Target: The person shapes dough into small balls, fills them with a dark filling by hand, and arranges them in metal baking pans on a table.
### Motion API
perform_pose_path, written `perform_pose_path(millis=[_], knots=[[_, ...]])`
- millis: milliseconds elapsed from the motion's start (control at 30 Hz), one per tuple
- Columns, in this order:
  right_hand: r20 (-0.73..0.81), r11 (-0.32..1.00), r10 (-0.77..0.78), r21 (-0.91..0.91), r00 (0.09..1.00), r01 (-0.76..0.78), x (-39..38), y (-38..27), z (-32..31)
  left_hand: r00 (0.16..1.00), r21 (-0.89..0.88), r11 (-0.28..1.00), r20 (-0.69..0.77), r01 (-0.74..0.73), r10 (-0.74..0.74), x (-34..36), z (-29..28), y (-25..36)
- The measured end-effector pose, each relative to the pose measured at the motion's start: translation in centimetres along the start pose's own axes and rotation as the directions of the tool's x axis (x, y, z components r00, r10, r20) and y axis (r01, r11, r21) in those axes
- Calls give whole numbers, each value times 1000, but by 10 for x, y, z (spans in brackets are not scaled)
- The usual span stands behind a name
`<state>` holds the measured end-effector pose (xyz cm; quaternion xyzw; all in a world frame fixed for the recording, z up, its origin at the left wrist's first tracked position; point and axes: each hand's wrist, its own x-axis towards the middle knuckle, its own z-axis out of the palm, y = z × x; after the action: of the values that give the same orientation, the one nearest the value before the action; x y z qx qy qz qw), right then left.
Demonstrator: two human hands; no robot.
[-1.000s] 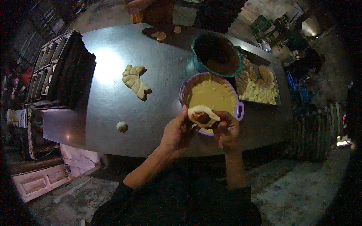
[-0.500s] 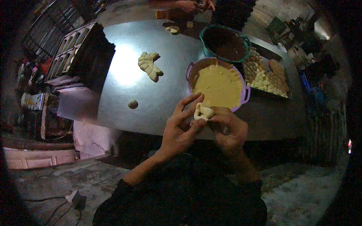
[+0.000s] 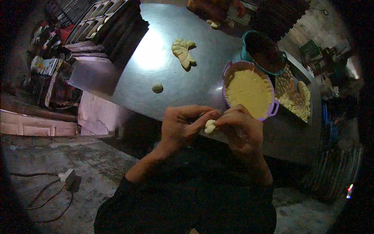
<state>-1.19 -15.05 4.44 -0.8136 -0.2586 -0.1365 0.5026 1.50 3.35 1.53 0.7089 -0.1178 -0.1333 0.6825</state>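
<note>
A small piece of pale dough point(image 3: 210, 126) is pinched between my two hands, folded over and lumpy, above the near edge of the table. My left hand point(image 3: 183, 124) closes on it from one side with thumb and fingers. On the other side my right hand point(image 3: 243, 128) pinches it with the fingertips. Just beyond my right hand stands a lilac basin point(image 3: 274, 108) holding a thick yellow mixture point(image 3: 249, 91). A single round of dough point(image 3: 157, 88) and a cluster of shaped dough pieces point(image 3: 183, 54) lie on the metal table point(image 3: 134, 84).
A green tub point(image 3: 247, 41) with dark contents touches the basin's far side. Right of it is a tray point(image 3: 295, 93) full of dough pieces. Stacked trays point(image 3: 117, 31) rise at the far left. A plug with cords point(image 3: 68, 178) lies on the floor. Another person's hand point(image 3: 239, 7) shows at the far edge.
The dough went from an opened cup shape to a smaller, closed lump as my fingers drew together. The view has turned, so the table and basin appear further right.
</note>
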Motion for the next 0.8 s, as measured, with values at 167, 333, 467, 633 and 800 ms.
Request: perform_pose_path(millis=[167, 333, 467, 633, 800], knots=[[60, 990, 75, -125, 995, -67, 31, 14, 22, 991, -398, 914, 69, -77, 113, 6, -35, -16], [84, 865, 318, 383, 944, -325, 68, 22, 54, 995, -373, 926, 98, 56, -20, 30, -81, -25], [279, 995, 58, 59, 959, -78, 111, 38, 81, 971, -429, 873, 46, 232, -236, 55, -111, -46], [310, 969, 120, -241, 943, -44, 149, 72, 122, 926, -602, 707, 180, 372, -333, 71, -154, -96], [256, 890, 454, -80, 853, -449, 151, 112, 185, 888, -563, 727, 27, 394, -460, 82, -176, -142]])
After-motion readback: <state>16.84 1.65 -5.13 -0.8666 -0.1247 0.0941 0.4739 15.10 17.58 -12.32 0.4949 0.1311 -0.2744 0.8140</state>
